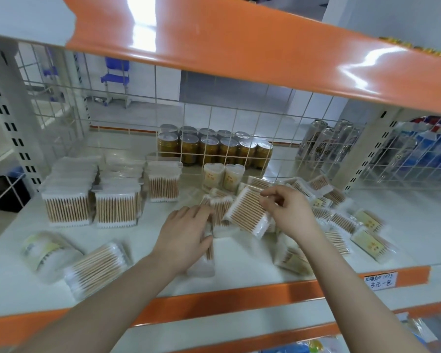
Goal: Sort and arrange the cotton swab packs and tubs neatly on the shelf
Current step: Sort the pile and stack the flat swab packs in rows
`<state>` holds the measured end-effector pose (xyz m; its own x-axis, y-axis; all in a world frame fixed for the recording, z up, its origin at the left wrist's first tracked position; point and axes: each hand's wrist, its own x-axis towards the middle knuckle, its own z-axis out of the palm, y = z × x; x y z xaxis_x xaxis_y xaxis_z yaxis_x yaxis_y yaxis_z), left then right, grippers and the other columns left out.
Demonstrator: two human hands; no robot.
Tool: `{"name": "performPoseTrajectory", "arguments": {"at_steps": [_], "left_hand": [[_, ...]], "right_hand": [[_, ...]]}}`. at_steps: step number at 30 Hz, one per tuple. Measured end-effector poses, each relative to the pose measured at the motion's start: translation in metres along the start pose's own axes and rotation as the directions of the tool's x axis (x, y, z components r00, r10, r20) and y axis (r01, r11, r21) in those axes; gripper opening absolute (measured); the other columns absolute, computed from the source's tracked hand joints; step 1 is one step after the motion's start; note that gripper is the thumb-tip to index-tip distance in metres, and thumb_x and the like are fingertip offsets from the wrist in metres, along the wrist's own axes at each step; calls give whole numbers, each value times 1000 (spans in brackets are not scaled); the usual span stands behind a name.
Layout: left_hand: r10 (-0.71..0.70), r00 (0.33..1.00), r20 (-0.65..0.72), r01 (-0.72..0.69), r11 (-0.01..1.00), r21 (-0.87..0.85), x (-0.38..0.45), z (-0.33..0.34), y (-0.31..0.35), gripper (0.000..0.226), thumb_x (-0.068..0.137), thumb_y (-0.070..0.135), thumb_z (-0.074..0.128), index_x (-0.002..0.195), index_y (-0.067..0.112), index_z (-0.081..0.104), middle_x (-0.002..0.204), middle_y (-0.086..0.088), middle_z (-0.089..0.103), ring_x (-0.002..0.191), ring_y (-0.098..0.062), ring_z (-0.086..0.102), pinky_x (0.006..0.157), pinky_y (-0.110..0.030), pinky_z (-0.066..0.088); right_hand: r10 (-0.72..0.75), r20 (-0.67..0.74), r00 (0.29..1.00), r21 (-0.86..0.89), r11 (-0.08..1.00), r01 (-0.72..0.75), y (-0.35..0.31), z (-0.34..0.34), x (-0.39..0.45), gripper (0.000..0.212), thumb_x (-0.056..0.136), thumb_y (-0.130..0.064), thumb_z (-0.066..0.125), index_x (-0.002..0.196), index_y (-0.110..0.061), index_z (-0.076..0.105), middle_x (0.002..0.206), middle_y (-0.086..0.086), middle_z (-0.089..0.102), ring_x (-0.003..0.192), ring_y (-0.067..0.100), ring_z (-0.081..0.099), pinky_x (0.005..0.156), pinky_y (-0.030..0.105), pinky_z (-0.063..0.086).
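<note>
Nearest me, by the shelf's (239, 261) front edge on the left, a round tub (45, 252) lies on its side with a loose swab pack (97, 266) just beside it. My left hand (186, 238) sits mid-shelf, palm down, fingers curled onto a clear pack (206, 253) that runs near to far under it. My right hand (288, 208) is a little farther and to the right, fingertips pinching the top edge of a tilted flat pack (245, 208); its sticks slant from near-left to far-right, white tips along both long sides. That pack lies between my hands, closer to the right one, so I judge the right does the carrying. The sorted rows (94, 200) stand upright far left, so the move goes leftward. A jumble of unsorted packs (341, 217) spreads right. Two small tubs (223, 175) stand farther back.
</note>
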<state>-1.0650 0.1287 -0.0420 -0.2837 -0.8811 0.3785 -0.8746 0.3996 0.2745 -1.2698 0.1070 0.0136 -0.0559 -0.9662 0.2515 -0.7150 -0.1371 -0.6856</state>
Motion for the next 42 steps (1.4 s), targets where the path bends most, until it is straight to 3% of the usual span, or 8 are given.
{"name": "performPoseTrajectory", "arguments": {"at_steps": [3,6,12,16,21,27,37,42], "left_hand": [[83,995,-48,-81,996,30,-1,-1,-5,55,60,26,82,107,19,53,94,-2,64,83,-24,63,73,-34,48],[121,987,-102,-117,992,38,-2,-2,-12,64,51,27,85,102,20,46,85,-1,66,71,-21,64,63,-31,51],[115,981,-156,-111,993,35,-2,-8,-27,37,68,27,66,99,22,47,85,1,67,72,-19,65,66,-29,51],[32,993,-117,-37,999,-41,-1,-10,-36,30,77,36,46,97,20,61,88,4,67,77,-17,65,68,-29,47],[-92,985,-148,59,976,-209,7,-15,-41,59,75,49,31,110,14,63,103,-2,64,94,-20,58,75,-27,37],[-161,979,-123,129,964,-233,17,-20,-46,29,87,30,56,115,20,59,110,4,55,105,-14,47,79,-24,31],[-175,981,-89,149,958,-245,27,-24,-52,35,87,32,57,120,19,55,116,1,55,110,-17,47,87,-27,37],[-202,973,-110,171,956,-240,22,-23,-56,42,88,39,54,125,20,50,118,3,57,107,-16,53,90,-32,44]], "right_hand": [[11,60,998,97,995,-17,-9,9,-1,8,88,-15,61,92,-18,66,72,-4,60,68,9,56,61,21,43],[19,105,994,152,988,-35,-17,21,-2,9,88,-16,60,83,-23,62,87,13,67,82,25,63,74,34,52],[-9,143,990,168,986,-16,-20,41,1,8,90,-15,58,84,-13,64,62,-2,53,51,5,47,46,10,38],[-26,211,977,113,994,2,-19,49,4,20,94,-14,49,89,-14,68,77,-4,62,70,13,58,69,28,49],[-23,296,955,100,995,-7,-20,56,5,28,91,-4,45,112,-10,64,104,0,62,96,17,58,89,32,49],[-121,308,944,-44,989,141,-26,58,6,30,83,-10,58,112,-15,64,106,0,60,94,13,53,73,20,40],[-144,207,968,-16,988,151,-37,65,5,29,83,-20,66,111,-15,61,82,-8,56,75,9,55,70,20,45],[-73,153,986,90,994,59,-36,67,9,21,83,-15,63,104,-15,59,79,-11,56,67,0,52,55,7,40]]}}
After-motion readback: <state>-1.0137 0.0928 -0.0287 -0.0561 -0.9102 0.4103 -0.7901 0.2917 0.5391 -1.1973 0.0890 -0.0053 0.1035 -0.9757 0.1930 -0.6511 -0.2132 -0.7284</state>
